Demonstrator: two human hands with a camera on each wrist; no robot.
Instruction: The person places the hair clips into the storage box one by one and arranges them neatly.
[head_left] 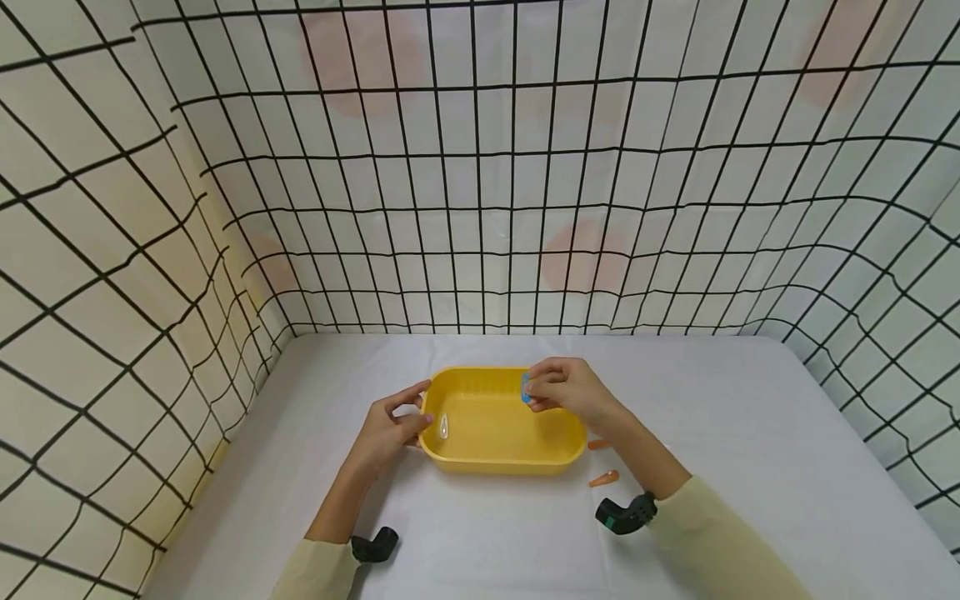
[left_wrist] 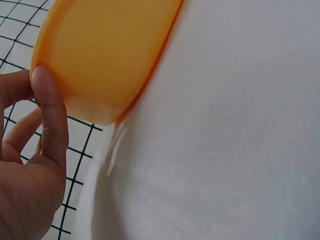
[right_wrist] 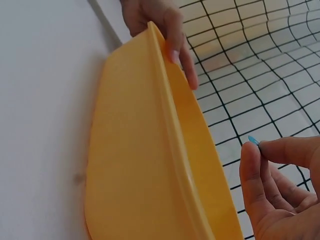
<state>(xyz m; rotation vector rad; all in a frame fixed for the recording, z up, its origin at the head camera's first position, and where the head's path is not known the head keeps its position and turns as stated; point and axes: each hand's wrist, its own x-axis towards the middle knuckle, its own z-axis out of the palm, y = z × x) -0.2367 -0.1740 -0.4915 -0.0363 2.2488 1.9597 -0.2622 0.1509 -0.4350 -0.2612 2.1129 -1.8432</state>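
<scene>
A shallow yellow tray (head_left: 491, 462) with rounded corners sits on the white-covered table. My left hand (head_left: 386, 429) pinches the tray's left rim; in the left wrist view the thumb (left_wrist: 47, 95) lies on the inner side. Above the tray's right part, my right hand (head_left: 573, 390) holds a small blue hair clip (head_left: 525, 388) between thumb and fingertips. Only the tip of the blue clip (right_wrist: 254, 140) shows in the right wrist view. Inside the tray, near its left end, lies a whitish snap hair clip (head_left: 444, 426).
Two orange hair clips lie on the table right of the tray: one (head_left: 603, 478) in front, another (head_left: 598, 444) partly hidden by my right forearm. White walls with a black grid (head_left: 495, 179) enclose the table's back and sides.
</scene>
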